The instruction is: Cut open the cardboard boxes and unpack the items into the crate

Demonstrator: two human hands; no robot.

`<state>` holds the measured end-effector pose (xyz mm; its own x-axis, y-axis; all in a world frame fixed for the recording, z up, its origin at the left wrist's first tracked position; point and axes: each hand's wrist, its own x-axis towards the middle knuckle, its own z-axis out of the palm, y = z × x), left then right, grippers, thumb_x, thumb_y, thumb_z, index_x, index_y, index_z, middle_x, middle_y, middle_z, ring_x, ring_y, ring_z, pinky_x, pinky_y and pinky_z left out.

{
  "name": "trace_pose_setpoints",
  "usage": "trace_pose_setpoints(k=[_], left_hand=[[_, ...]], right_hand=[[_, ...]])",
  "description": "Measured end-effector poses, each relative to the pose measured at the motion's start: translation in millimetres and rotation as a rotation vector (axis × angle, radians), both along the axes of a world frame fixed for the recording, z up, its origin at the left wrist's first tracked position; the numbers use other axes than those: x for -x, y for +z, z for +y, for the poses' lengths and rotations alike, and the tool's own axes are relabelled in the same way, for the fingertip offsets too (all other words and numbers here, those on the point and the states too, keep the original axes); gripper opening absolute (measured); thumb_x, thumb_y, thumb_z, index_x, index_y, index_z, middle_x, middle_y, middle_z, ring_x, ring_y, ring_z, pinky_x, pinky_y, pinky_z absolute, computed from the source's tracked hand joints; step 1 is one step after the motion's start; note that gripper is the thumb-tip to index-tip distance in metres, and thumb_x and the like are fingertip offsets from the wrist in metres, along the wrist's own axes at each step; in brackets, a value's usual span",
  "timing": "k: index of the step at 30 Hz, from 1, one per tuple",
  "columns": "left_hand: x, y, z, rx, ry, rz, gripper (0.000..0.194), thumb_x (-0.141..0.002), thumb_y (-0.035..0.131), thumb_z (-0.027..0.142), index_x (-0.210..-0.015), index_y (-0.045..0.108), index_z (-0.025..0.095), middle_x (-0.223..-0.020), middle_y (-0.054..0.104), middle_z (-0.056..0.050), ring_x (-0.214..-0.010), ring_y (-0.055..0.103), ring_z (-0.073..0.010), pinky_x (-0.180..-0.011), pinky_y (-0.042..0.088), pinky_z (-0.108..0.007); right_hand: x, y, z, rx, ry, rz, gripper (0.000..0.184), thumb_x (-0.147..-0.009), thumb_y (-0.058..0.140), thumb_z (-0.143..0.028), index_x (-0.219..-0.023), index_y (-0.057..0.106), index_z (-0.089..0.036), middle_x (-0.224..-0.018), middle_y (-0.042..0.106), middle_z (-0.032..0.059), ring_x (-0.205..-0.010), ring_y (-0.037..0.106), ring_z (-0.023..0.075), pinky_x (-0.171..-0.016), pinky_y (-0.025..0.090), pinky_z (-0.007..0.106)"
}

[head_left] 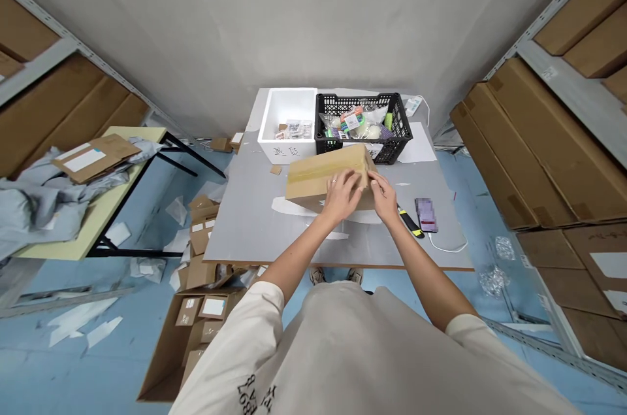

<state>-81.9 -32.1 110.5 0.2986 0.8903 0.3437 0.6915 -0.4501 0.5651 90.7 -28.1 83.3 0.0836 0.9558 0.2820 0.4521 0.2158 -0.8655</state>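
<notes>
A taped cardboard box (313,173) lies on the grey table, slightly askew. My left hand (341,197) rests over the top near its right end, fingers bent and pressed on the cardboard by the tape. At the right end, my right hand (383,196) grips the edge with its fingers close together. Both hands touch the box at that corner; whether a tape end is between the fingertips is too small to tell. Just right of my right hand lies a black and yellow utility knife (410,222). Beside it is a phone (426,214) with a white cable.
Behind the box stand a white foam bin (264,134) and a black plastic crate (404,131) of bagged goods. A side table (93,232) holds grey parcels at left. Open cartons (164,343) sit on the floor. Shelves with large boxes (509,140) flank both sides.
</notes>
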Motion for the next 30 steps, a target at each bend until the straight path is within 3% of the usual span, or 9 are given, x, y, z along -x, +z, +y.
trace_pose_setpoints(k=[3, 7, 12, 18, 21, 24, 30], left_hand=[[23.8, 16.6, -0.2, -0.036, 0.072, -0.002, 0.043, -0.101, 0.046, 0.048, -0.139, 0.057, 0.031, -0.152, 0.045, -0.011, -0.141, 0.041, -0.0321, -0.118, 0.034, -0.051], [72.4, 23.7, 0.0, -0.042, 0.214, -0.015, 0.04, -0.101, 0.046, 0.038, -0.138, 0.056, 0.028, -0.149, 0.045, -0.012, -0.138, 0.043, -0.0321, -0.116, 0.036, -0.05], [145.6, 17.2, -4.0, -0.027, 0.46, -0.07, 0.04, -0.1, 0.044, 0.032, -0.138, 0.052, 0.023, -0.145, 0.046, -0.015, -0.138, 0.043, -0.0315, -0.115, 0.036, -0.048], [203.3, 5.1, -12.3, 0.049, 0.648, -0.091, 0.035, -0.1, 0.046, 0.031, -0.134, 0.048, 0.022, -0.139, 0.049, -0.015, -0.134, 0.046, -0.0287, -0.112, 0.039, -0.044], [210.5, -1.7, -15.6, 0.062, 0.636, -0.095, 0.033, -0.1, 0.047, 0.032, -0.131, 0.049, 0.022, -0.135, 0.051, -0.015, -0.131, 0.049, -0.0281, -0.109, 0.042, -0.042], [202.1, -10.2, -16.0, 0.057, 0.568, -0.15, 0.03, -0.098, 0.051, 0.032, -0.127, 0.052, 0.023, -0.13, 0.052, -0.013, -0.127, 0.052, -0.0277, -0.106, 0.045, -0.042], [141.1, -26.2, -8.0, 0.087, 0.417, -0.243, 0.024, -0.095, 0.054, 0.028, -0.119, 0.055, 0.025, -0.122, 0.054, -0.01, -0.115, 0.059, -0.0261, -0.097, 0.05, -0.041]], right_hand=[[29.0, 10.3, 10.0, -0.024, 0.149, 0.029, 0.053, -0.099, 0.043, -0.061, -0.128, 0.068, -0.025, -0.14, 0.062, 0.0093, -0.132, 0.054, 0.0255, -0.115, 0.042, 0.046], [57.5, 3.5, 16.4, 0.012, 0.074, -0.081, 0.049, -0.095, 0.051, -0.06, -0.125, 0.068, -0.025, -0.143, 0.056, 0.0126, -0.135, 0.05, 0.0287, -0.115, 0.038, 0.051], [85.9, -12.5, 14.8, 0.159, -0.091, -0.278, 0.062, -0.088, 0.056, -0.063, -0.137, 0.056, -0.027, -0.154, 0.041, 0.0159, -0.142, 0.036, 0.0378, -0.112, 0.031, 0.063], [133.0, -13.4, 19.5, 0.171, -0.005, -0.14, 0.073, -0.087, 0.059, -0.057, -0.148, 0.04, -0.022, -0.147, 0.051, 0.0172, -0.132, 0.051, 0.031, -0.109, 0.043, 0.049], [138.4, -11.7, 20.2, 0.133, -0.007, -0.142, 0.071, -0.088, 0.059, -0.054, -0.148, 0.04, -0.021, -0.148, 0.052, 0.0163, -0.131, 0.052, 0.0302, -0.109, 0.044, 0.048], [121.8, -10.2, 18.5, 0.108, -0.045, -0.165, 0.068, -0.088, 0.06, -0.052, -0.146, 0.043, -0.022, -0.147, 0.053, 0.0148, -0.132, 0.052, 0.0307, -0.11, 0.043, 0.05], [49.4, -5.2, 8.7, 0.084, -0.189, -0.201, 0.069, -0.087, 0.061, -0.049, -0.147, 0.045, -0.02, -0.148, 0.053, 0.0154, -0.133, 0.051, 0.0334, -0.113, 0.039, 0.052]])
